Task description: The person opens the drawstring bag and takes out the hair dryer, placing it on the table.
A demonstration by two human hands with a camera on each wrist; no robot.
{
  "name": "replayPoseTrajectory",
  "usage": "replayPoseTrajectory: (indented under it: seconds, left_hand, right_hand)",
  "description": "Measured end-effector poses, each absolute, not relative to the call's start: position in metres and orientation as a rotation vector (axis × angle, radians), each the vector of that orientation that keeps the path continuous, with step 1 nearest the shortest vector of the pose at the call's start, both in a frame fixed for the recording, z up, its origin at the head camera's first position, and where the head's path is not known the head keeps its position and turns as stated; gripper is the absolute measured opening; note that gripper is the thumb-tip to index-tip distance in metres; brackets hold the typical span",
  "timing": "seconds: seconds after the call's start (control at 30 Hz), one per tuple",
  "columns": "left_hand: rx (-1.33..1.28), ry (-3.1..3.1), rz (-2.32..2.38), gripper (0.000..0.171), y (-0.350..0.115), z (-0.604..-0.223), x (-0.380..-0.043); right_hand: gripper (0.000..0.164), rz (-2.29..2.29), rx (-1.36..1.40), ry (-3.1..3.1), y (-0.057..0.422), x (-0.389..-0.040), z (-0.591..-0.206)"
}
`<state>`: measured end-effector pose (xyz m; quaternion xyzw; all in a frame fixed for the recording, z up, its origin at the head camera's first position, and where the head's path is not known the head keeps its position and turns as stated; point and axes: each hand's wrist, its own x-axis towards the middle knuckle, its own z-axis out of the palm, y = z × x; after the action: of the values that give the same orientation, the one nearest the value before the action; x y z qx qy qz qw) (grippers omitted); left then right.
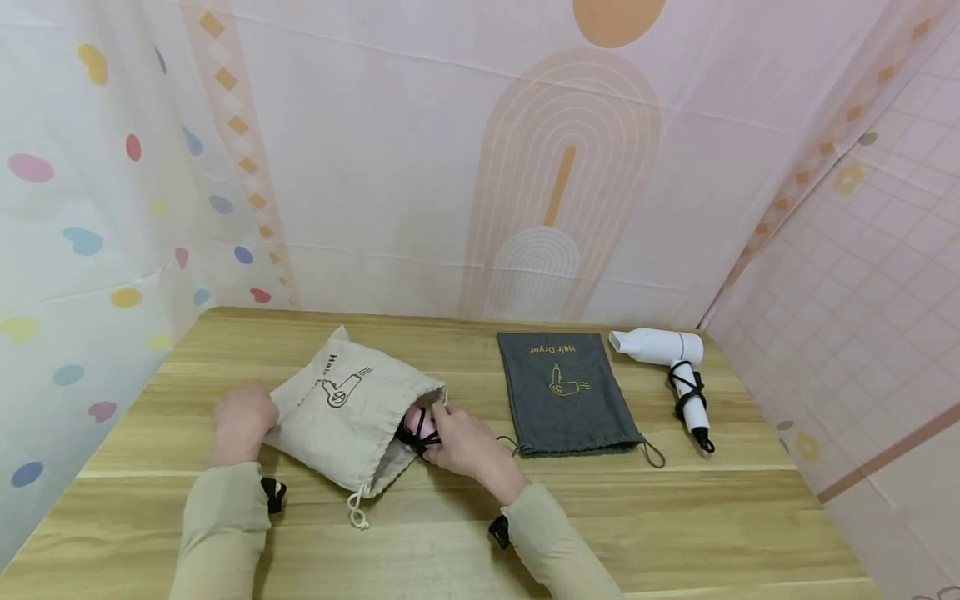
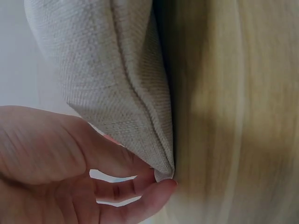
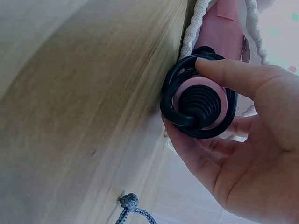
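Observation:
A beige drawstring bag [image 1: 360, 417] printed with a hair dryer picture lies on the table, its mouth facing right. From that mouth sticks the pink handle of a hair dryer [image 3: 224, 39], its black cord [image 3: 170, 95] wound around it. My right hand [image 1: 461, 442] grips the corded handle end between thumb and fingers; the dryer's head is hidden inside the cloth. At the opposite end my left hand [image 1: 243, 417] pinches the bag's bottom corner [image 2: 163, 170] between thumb and fingertips.
To the right lies a flat dark grey drawstring bag [image 1: 566, 400] lettered "Hair Dryer". Beside it rests a white hair dryer [image 1: 660, 346] with a black cord around its handle. Patterned curtains [image 1: 390, 183] rise behind the wooden table [image 1: 420, 550] and at both sides.

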<state>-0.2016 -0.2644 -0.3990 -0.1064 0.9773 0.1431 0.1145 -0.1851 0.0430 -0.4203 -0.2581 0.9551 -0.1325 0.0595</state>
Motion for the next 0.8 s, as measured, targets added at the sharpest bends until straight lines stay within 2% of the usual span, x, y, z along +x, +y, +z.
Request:
replayPoseTrajectory:
  seconds: [0.33,0.8]
  left_hand:
    - [-0.385,2.855,0.422,0.031,-0.266,-0.407,-0.206]
    - [-0.455,2.838,0.468,0.038,-0.271,-0.411,-0.208]
  right_hand:
    - [0.051,-0.414,-0.766,2.856,0.048,-0.185,-0.421]
    - [0.039,-0.426,-0.774,2.805,0.069,-0.193,-0.415]
